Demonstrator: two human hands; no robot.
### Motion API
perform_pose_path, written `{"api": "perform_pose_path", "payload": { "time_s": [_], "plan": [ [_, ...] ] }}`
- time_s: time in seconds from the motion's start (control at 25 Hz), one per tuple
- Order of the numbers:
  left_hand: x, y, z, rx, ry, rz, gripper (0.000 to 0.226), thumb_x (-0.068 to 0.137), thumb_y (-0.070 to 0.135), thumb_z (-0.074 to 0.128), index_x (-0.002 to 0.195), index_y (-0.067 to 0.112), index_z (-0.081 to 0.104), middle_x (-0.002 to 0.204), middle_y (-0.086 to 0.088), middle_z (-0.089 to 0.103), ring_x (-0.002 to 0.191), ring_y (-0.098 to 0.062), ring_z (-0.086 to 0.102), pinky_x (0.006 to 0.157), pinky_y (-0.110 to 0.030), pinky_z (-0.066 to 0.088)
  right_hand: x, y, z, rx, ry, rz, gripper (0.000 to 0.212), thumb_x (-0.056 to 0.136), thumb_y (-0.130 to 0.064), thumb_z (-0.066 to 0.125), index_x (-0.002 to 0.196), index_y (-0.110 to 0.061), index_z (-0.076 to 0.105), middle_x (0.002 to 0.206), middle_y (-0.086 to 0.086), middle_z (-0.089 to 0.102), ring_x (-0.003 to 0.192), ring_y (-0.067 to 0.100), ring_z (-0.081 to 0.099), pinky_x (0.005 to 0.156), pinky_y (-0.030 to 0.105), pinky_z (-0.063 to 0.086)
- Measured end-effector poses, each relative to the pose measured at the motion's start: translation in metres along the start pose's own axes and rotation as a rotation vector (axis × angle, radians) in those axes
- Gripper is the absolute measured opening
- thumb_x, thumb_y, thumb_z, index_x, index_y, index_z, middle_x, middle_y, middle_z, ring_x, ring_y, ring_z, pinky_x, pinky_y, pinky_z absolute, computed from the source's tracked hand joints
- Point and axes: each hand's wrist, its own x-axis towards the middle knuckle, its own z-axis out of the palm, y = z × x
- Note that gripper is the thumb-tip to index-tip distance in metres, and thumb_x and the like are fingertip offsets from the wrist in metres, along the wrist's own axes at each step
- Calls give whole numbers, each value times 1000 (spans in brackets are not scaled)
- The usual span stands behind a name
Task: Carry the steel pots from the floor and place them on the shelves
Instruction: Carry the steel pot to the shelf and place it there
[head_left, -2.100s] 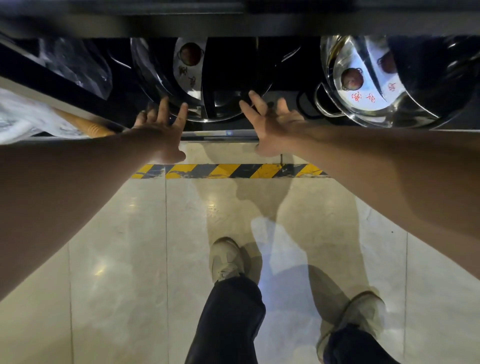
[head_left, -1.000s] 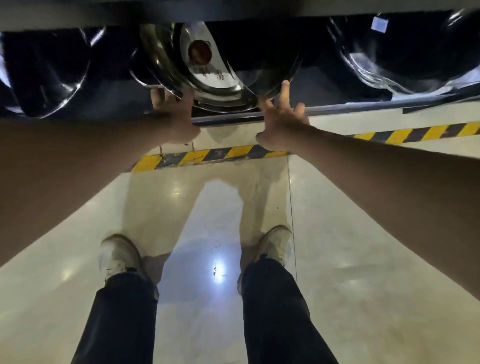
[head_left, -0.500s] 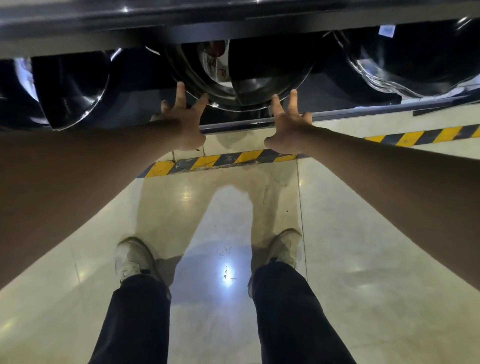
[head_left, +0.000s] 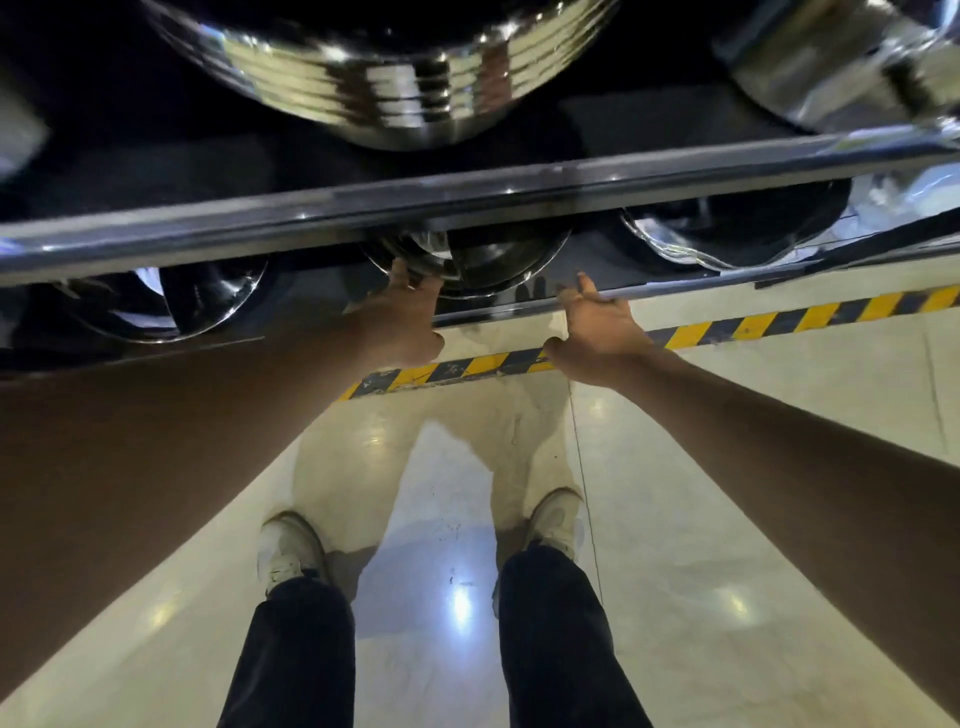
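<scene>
A shiny steel pot (head_left: 483, 260) sits on the lower dark shelf (head_left: 649, 288), half hidden under the rail of the shelf above. My left hand (head_left: 402, 322) reaches to the pot's left side with its fingertips at the rim. My right hand (head_left: 597, 327) hovers by the shelf's front edge, just right of the pot, fingers spread and empty. Two more steel pots stand on the same shelf, one at the left (head_left: 171, 306) and one at the right (head_left: 727, 239). A large ribbed steel pot (head_left: 384, 83) rests on the upper shelf.
The upper shelf's metal rail (head_left: 467, 208) crosses the view above my hands. Another steel vessel (head_left: 841, 67) shows at the upper right. Yellow-and-black hazard tape (head_left: 727, 327) runs along the pale tiled floor (head_left: 675, 519). My two shoes stand below.
The view has tilted up, bringing the upper shelf and its ribbed pot into sight. My hands have stayed by the middle pot, and the right one has dropped back to the shelf edge.
</scene>
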Motion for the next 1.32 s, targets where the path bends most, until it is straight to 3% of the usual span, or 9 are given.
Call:
{"api": "perform_pose_path", "payload": {
  "time_s": [0.12, 0.24, 0.36, 0.6, 0.88, 1.0, 1.16, 1.24, 1.32],
  "plan": [
    [-56, 42, -32, 27, 35, 69, 74, 84, 32, 57, 149, 27, 22, 159, -9, 16, 131, -43, 45, 99, -55, 46, -57, 0, -44, 19, 68, 0, 67, 89, -34, 56, 150, -25, 30, 160, 5, 28, 139, 39, 30, 107, 51, 39],
    [-115, 87, -65, 23, 63, 128, 60, 87, 35, 56, 141, 19, 36, 150, -13, 30, 126, -39, 48, 99, -51, 46, -123, 4, -90, 127, 203, 32, 55, 90, -33, 56, 143, -24, 40, 142, 5, 50, 128, 35, 43, 93, 45, 47],
    [-158, 134, -86, 65, 76, 209, 62, 90, 35, 56, 146, 20, 34, 152, -13, 29, 133, -36, 42, 105, -47, 41, -182, 22, -122, 206, 312, -8, 47, 90, -31, 56, 134, -19, 47, 129, 7, 56, 115, 35, 53, 81, 42, 50],
    [-181, 241, -108, 95, 154, 286, 70, 86, 37, 55, 150, 27, 27, 158, -7, 22, 139, -32, 35, 107, -45, 38, -258, 112, -153, 274, 409, 48, 57, 92, -29, 57, 144, -13, 40, 140, 9, 49, 124, 38, 48, 97, 51, 45],
    [-116, 306, -130, 185, 302, 275, 83, 86, 34, 61, 152, 33, 10, 162, -11, -3, 140, -41, 25, 109, -53, 33, -217, 176, -184, 205, 353, 81, 60, 88, -33, 56, 142, -11, 39, 122, 16, 57, 118, 40, 50, 92, 47, 48],
    [-76, 312, -147, 257, 372, 287, 91, 86, 37, 63, 151, 41, -1, 156, -15, 12, 135, -42, 30, 107, -54, 33, -171, 180, -202, 291, 390, 64, 69, 88, -33, 60, 147, -14, 31, 132, 19, 48, 122, 42, 48, 95, 47, 48],
    [-44, 307, -157, 392, 298, 264, 96, 86, 44, 61, 148, 45, -13, 160, -16, 12, 131, -47, 39, 104, -58, 35, -123, 169, -211, 339, 329, 31, 95, 87, -30, 66, 158, -22, 3, 166, 11, 2, 141, 46, 28, 109, 51, 38],
    [-38, 300, -156, 445, 274, 294, 98, 86, 45, 60, 148, 44, -17, 162, -15, -4, 132, -49, 37, 103, -60, 35, -112, 159, -204, 333, 321, 53, 94, 85, -28, 68, 157, -18, 9, 166, 8, -2, 139, 46, 28, 107, 53, 38],
    [-37, 294, -159, 456, 258, 321, 96, 87, 43, 60, 150, 39, -14, 161, -22, 7, 126, -47, 46, 99, -58, 42, -107, 146, -196, 356, 352, 109, 91, 82, -28, 70, 154, -16, 16, 165, 9, 1, 138, 45, 28, 104, 52, 39]
  ]
}}
